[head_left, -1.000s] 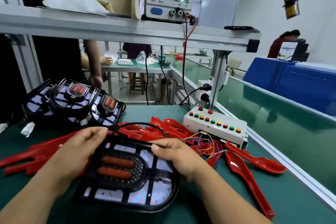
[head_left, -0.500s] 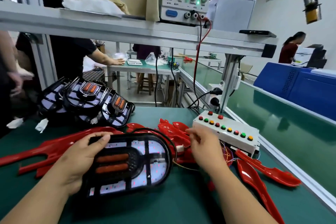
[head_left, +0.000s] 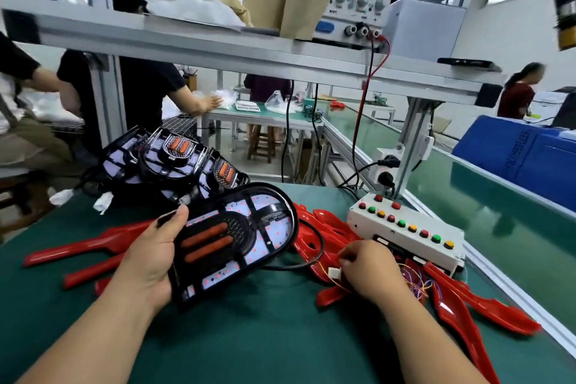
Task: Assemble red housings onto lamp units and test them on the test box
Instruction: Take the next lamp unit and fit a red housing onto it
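My left hand (head_left: 149, 259) grips the black oval lamp unit (head_left: 237, 240) tilted above the green tabletop (head_left: 265, 337), I judge to watch its face, while my right hand (head_left: 371, 268) pinches a small white plug (head_left: 334, 274) beside the white button-topped test box (head_left: 405, 227).

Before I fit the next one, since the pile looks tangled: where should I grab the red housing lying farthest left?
Take the red housing by its long narrow arm, coming from above at the left. That arm lies flat and free on the green mat; its other end runs behind the left hand and lamp unit.
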{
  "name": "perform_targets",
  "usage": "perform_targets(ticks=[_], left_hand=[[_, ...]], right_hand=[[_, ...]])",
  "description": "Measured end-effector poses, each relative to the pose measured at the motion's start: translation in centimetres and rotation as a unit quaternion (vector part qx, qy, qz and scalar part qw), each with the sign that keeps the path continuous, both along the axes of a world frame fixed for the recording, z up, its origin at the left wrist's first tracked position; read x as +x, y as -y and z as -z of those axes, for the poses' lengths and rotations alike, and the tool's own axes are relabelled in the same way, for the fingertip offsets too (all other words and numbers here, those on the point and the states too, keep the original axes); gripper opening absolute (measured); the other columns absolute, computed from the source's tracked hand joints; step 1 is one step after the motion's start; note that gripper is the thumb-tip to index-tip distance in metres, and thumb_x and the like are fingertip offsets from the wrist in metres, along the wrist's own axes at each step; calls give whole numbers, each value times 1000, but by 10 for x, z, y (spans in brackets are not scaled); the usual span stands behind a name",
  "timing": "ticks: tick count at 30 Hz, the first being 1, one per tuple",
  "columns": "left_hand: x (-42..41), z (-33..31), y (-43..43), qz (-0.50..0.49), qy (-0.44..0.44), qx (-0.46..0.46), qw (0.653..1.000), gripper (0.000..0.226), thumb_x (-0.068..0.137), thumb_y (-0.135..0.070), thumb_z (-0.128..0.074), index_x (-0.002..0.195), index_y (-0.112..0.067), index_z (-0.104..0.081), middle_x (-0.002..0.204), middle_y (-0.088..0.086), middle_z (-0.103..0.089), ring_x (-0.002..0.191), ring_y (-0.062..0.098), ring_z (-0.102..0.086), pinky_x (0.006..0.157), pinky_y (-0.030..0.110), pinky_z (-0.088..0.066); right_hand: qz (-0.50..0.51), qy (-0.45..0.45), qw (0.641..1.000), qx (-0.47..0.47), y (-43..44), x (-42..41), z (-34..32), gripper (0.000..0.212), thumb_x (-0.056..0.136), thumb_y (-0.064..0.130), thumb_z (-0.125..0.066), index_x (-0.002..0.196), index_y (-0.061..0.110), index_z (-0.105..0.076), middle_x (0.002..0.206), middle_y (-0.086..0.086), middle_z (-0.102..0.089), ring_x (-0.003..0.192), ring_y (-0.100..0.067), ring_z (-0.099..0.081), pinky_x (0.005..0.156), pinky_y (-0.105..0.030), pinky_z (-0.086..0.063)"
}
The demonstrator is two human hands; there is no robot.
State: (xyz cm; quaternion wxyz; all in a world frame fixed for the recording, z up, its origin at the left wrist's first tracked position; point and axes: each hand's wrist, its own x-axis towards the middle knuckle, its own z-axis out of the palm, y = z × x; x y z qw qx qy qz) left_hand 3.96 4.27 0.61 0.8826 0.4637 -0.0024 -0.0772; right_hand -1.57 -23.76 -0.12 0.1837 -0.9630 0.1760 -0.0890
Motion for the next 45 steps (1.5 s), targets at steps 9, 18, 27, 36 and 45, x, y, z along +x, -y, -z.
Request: perform_targets(ticks=[9,18,27,36,45], left_hand=[[-5,-2,4,2,8,-8,1000,42,94,-30,-58,128,-7,-56,92,22,-74,73,36,-74,53,49,-58],[-1,3,6,15,3,10,1000,40,92,-35,-59,122,-9,-59,92,25,-73,75,41,-73,56,52,-57],[1,12,11,-7,25,38,999,31,89,-33,-66,113,-14,-64,104,21,-73,89,43,-72,71,60,-56],[-5,11,17,12,38,42,998,32,82,-35,-69,107,-15,-65,99,22,-74,86,44,-72,67,57,-56],[-9,8,23,-3,50,42,998,32,84,-32,-67,107,-12,-64,95,21,-74,82,40,-73,61,50,-58]], right_hand=[[5,299,954,26,1,-4,-14,9,97,23,-55,90,18,-55,100,2,-44,74,-6,-41,71,-22,-28],[30,533,744,402,7,-27,-51,31,104,31,-43,75,20,-49,61,3,-47,51,-8,-41,48,-23,-37],[-119,278,825,478,-53,-11,-14,39,96,39,-52,63,19,-54,49,8,-43,46,-5,-38,50,-19,-38],[-36,248,899,359,-66,-7,7,36,87,53,-60,75,19,-61,58,10,-60,58,-16,-54,63,-36,-47],[-31,256,942,213,-69,-9,12,39,75,51,-73,100,27,-54,103,4,-56,94,-13,-52,81,-23,-36]])
